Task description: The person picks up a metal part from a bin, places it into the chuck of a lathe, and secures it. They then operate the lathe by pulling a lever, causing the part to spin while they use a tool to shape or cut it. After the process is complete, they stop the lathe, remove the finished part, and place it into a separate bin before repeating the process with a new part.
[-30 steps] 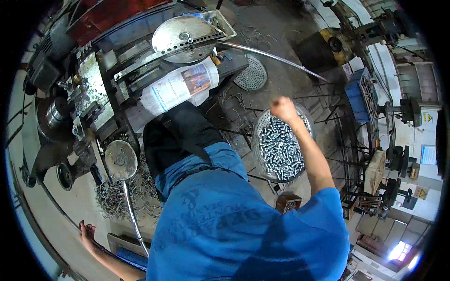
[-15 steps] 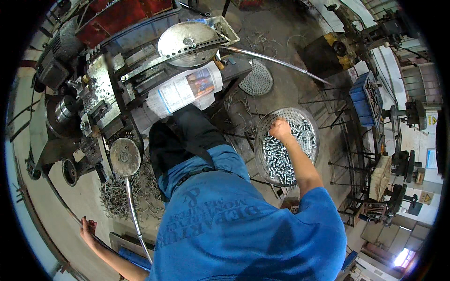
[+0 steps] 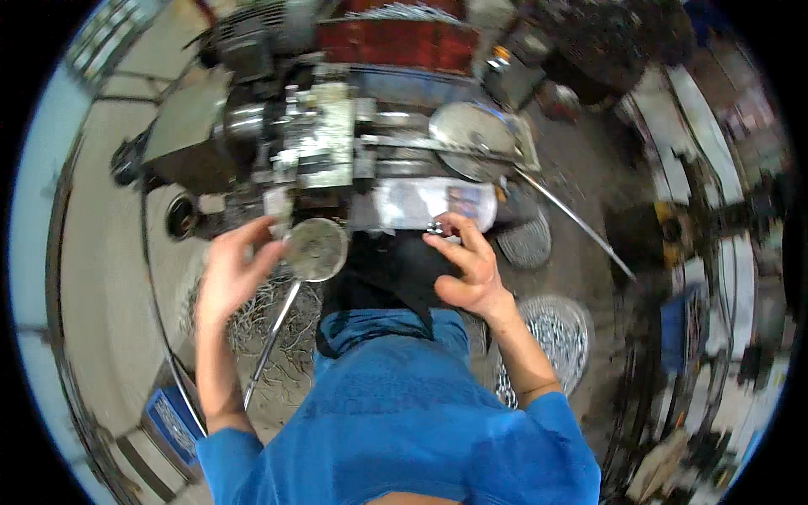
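Note:
My right hand (image 3: pixel 471 273) is over my lap at the edge of the newspaper, its thumb apart from the bent fingers. A few small shiny metal pieces (image 3: pixel 434 228) show at its fingertips; blur hides their exact shape. My left hand (image 3: pixel 234 269) is raised with thumb and fingers apart, seemingly holding nothing. Just right of it is a round flat metal disc (image 3: pixel 316 250) on a rod. Ahead stands a lathe-like machine (image 3: pixel 328 126) with a shiny cylindrical chuck (image 3: pixel 244 124). Partly behind my right forearm, a round perforated tray (image 3: pixel 581 316) holds many short shiny metal cylinders.
A newspaper (image 3: pixel 412 200) lies on the machine's front bed, near a larger round plate (image 3: pixel 471 139). Beyond is a red bin (image 3: pixel 396 46) of metal parts. A long metal rod (image 3: pixel 581 225) slants out to the right. Curly metal shavings (image 3: pixel 261 316) cover the floor at left.
My right hand has come from the tray to my lap, with small metal pieces at its fingertips. My left hand has risen from the lower left to beside the disc. The view has turned.

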`<state>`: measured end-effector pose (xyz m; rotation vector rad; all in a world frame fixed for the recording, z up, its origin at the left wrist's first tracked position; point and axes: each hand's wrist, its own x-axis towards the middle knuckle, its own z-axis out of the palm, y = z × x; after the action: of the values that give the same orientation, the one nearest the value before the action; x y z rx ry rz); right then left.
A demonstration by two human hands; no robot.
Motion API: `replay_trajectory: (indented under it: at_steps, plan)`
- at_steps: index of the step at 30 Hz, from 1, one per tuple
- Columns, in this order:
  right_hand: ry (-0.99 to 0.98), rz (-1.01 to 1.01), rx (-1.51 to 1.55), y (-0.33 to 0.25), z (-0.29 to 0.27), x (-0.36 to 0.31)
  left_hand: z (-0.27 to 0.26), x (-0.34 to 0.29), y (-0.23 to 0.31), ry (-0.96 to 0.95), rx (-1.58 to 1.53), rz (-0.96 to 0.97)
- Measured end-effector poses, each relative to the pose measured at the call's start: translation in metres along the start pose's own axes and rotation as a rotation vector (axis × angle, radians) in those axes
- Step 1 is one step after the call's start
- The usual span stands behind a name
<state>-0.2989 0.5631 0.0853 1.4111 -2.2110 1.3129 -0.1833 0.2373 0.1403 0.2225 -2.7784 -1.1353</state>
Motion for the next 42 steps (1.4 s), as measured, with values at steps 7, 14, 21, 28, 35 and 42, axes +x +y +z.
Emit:
replay_trajectory:
  at_steps: [7,14,21,28,35,42]
  plan:
    - [-0.216,-0.275,0.019,-0.046,0.036,0.089,0.04,0.026,0.045,0.019,-0.426,0.192]
    - [-0.322,-0.295,0.043,-0.047,0.05,0.108,0.035,0.019,0.021,-0.005,-0.614,0.026]
    - [-0.419,-0.364,-0.039,-0.047,0.063,0.13,0.014,0.024,0.007,-0.111,-0.471,-0.007]
    - [-0.537,-0.276,-0.259,-0.012,0.092,0.201,-0.057,-0.012,-0.043,0.118,-0.007,-0.05]
    - [-0.487,-0.338,-0.663,0.042,0.169,0.282,-0.13,-0.133,-0.131,0.393,0.634,-0.533]
    - [-0.601,-0.303,-0.844,0.056,0.191,0.287,-0.09,-0.193,-0.183,0.427,0.421,-0.695]
